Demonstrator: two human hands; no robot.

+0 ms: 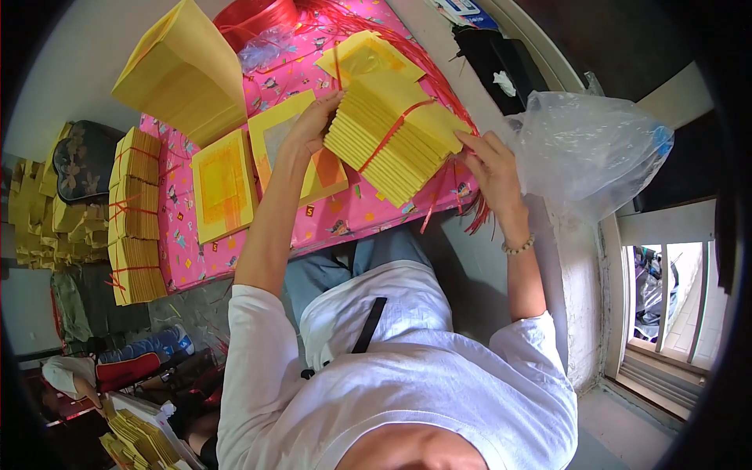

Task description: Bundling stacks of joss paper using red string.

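A thick bundle of folded yellow paper packets (392, 168) is held up, tilted, over the near edge of the pink table. A red strap (385, 142) runs across its top and side. My left hand (315, 124) grips the bundle's left end, its fingers partly hidden behind it. At the right corner, the fingers and thumb of my right hand (489, 160) close on the bundle's edge. Loose red strips (476, 213) hang off the table beneath that hand. Flat yellow paper sheets with printed panels (223, 182) lie to the left of the bundle.
A tall yellow paper stack (184, 74) stands at the back left of the pink-covered table (313, 223). Red-tied bundles (135, 215) line its left edge. Red strips (411, 47) trail along the right side. A clear plastic bag (591, 149) hangs right. Another person (74, 377) is lower left.
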